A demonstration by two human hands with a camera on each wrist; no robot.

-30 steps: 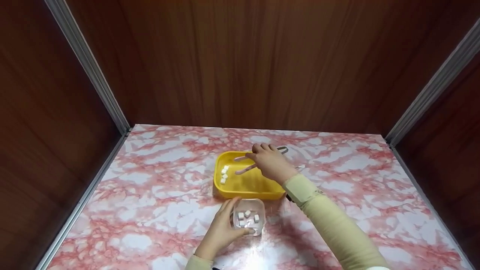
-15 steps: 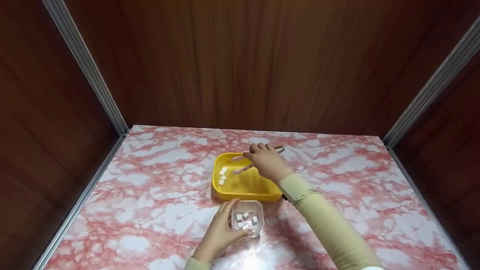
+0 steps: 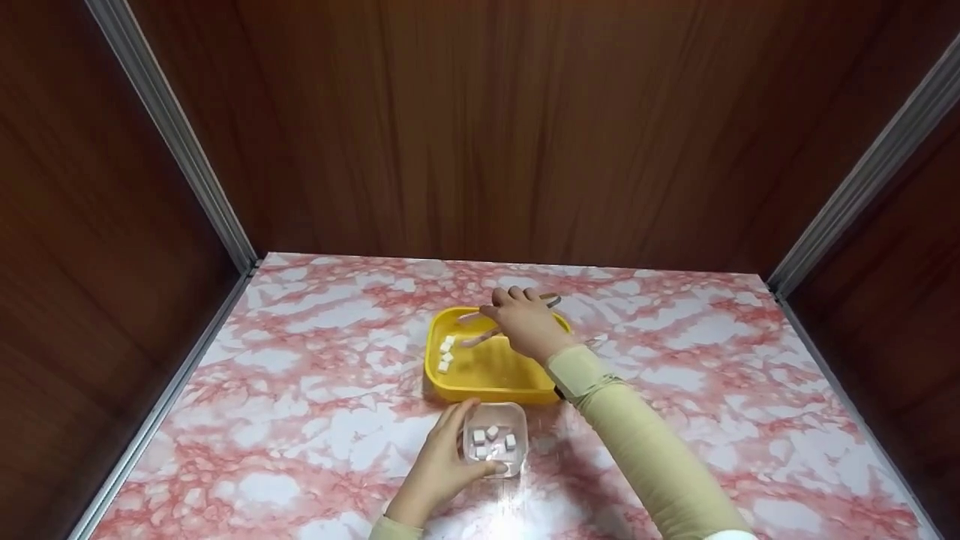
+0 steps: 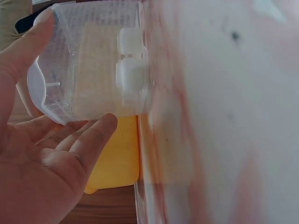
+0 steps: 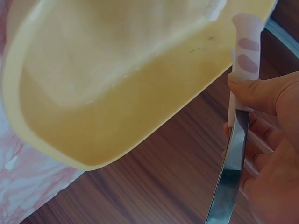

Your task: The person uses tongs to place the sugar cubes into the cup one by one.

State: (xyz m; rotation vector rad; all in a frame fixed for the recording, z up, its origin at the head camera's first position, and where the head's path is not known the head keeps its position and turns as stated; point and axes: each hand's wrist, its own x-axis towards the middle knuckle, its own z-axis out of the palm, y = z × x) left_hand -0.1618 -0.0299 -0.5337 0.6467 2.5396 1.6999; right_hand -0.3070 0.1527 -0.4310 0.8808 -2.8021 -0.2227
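My left hand [image 3: 442,465] grips a small clear plastic container [image 3: 523,450], its thumb over the near rim and its fingers along the left side. Several white cubes [image 3: 479,436] lie on the container's floor. Just beyond it stands a yellow tray [image 3: 495,394], with several more white cubes [image 3: 445,358] in a row by its left wall. Over the tray, my right hand [image 3: 527,324] holds metal tongs [image 5: 229,177] with pink tips, thumb on one arm and fingers on the other. The tips are spread, nothing between them, pointing left toward the cubes.
The table [image 3: 300,420] has a red and white marbled top. Dark wood panels [image 3: 480,135] close it in at the back and both sides, with metal posts [image 3: 180,135] at the corners.
My right hand has moved a little left with the tongs, bringing the tips nearer the cubes in the tray. The left hand and the clear container have stayed in place.
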